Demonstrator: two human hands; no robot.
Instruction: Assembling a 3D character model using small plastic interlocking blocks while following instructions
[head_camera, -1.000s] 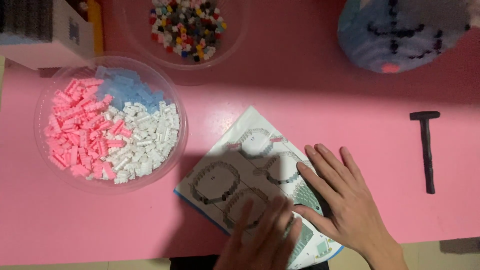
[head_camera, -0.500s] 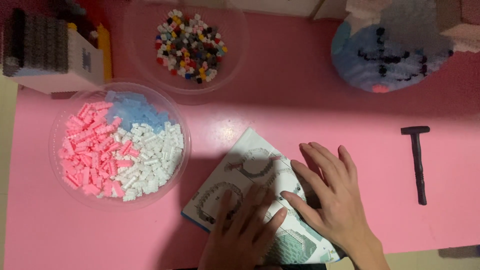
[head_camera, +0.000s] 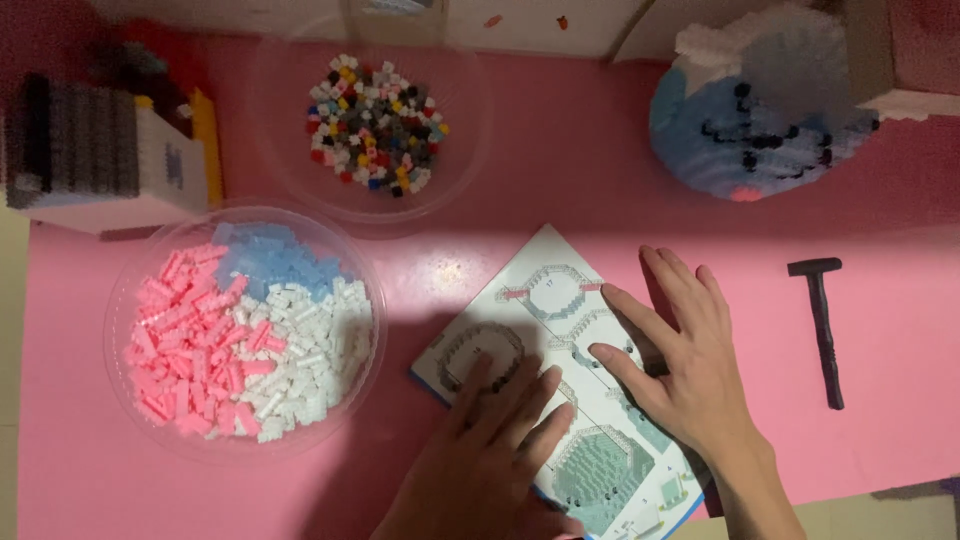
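An instruction booklet with drawings of ring-shaped builds lies tilted on the pink table. My left hand rests flat on its lower left part, fingers spread over one drawing. My right hand presses flat on its right side, fingers pointing up and left. Neither hand holds anything. To the left stands a clear bowl with pink, light blue and white small bricks.
A second clear bowl of mixed coloured small bricks sits at the back. A round blue brick-built figure stands at the back right, a white-and-black brick build at the back left. A black tool lies at the right.
The view has shifted, so everything sits lower in the frame. Both hands have slid further up onto the booklet and lie flat on it.
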